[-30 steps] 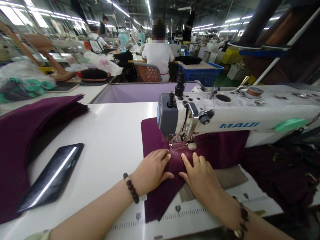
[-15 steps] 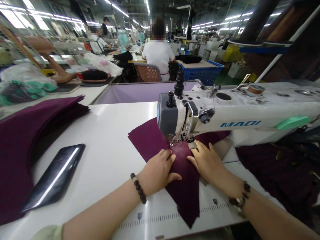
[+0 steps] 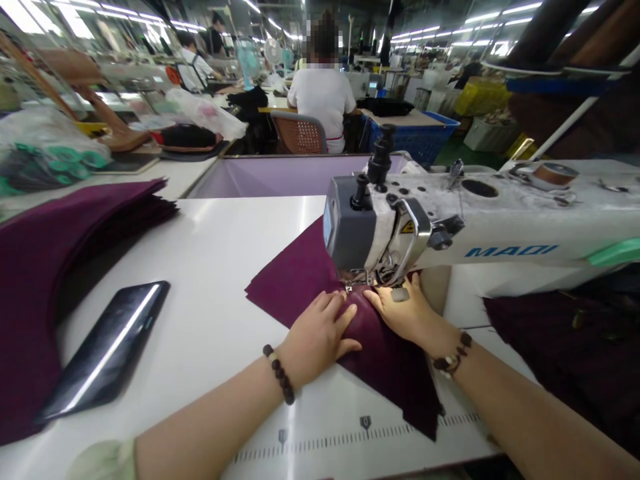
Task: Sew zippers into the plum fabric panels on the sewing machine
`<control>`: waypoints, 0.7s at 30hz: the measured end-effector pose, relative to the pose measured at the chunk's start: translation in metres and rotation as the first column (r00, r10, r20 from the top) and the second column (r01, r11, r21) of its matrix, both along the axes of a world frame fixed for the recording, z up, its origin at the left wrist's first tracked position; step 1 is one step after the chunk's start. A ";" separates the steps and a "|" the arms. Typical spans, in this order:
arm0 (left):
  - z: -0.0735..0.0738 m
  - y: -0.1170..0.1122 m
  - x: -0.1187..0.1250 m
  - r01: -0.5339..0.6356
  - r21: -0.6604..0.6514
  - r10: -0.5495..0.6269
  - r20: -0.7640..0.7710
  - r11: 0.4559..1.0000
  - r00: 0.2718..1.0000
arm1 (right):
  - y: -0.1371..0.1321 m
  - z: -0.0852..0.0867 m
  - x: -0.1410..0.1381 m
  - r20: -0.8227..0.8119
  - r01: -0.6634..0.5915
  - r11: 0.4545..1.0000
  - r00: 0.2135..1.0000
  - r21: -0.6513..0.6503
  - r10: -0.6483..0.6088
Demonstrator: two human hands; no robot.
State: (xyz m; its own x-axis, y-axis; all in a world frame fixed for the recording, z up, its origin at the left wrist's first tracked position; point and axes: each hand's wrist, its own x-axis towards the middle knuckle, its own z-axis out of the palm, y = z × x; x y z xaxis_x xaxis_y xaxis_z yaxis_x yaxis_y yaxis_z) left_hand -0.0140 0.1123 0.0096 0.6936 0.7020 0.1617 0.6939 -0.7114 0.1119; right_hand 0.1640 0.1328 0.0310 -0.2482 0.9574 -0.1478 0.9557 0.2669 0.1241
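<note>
A maroon cloth piece (image 3: 293,275) lies under the needle area of a white sewing machine (image 3: 510,230), one pointed end toward the front edge. My left hand (image 3: 316,339) rests on the cloth left of the presser foot (image 3: 349,287), fingers stretched and thumb apart. To the right of the foot, my right hand (image 3: 407,313) presses down on the same cloth with fingers spread, some hidden behind the machine's lower parts. A small greyish flat piece (image 3: 400,294) sits at the right fingers; I cannot tell what it is.
On the left lie stacked maroon pieces (image 3: 30,267) and a dark phone (image 3: 107,350). More dark maroon cloth (image 3: 555,353) lies at right. A ruler scale (image 3: 320,441) marks the table's front. Ahead, a person in white (image 3: 323,93) sits beside a blue crate (image 3: 415,137).
The cloth has turned, its near tip swinging right. My right hand has shifted further in under the machine head; my left stays beside the foot. The view has moved slightly.
</note>
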 end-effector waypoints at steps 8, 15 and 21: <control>-0.002 0.007 -0.008 0.075 -0.017 -0.074 0.031 0.997 0.997 | 0.001 0.004 -0.003 -0.016 0.034 0.997 0.999 0.065 -0.034; 0.024 0.033 -0.045 0.075 -0.165 -0.094 -0.106 0.983 0.990 | -0.069 -0.020 0.000 0.048 -0.027 0.973 0.999 0.229 0.016; 0.042 -0.011 -0.021 0.045 -0.200 -0.054 -0.039 0.979 0.998 | -0.081 0.003 0.068 -0.347 -0.012 0.994 0.936 0.112 0.051</control>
State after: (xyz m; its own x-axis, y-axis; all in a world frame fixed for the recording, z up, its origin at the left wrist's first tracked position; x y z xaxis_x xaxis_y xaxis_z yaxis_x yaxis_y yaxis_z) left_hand -0.0348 0.1013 0.0521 0.7317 0.6816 -0.0096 0.6657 -0.7115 0.2249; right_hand 0.2321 0.0520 0.0339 -0.2962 0.9535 0.0564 0.9351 0.3015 -0.1865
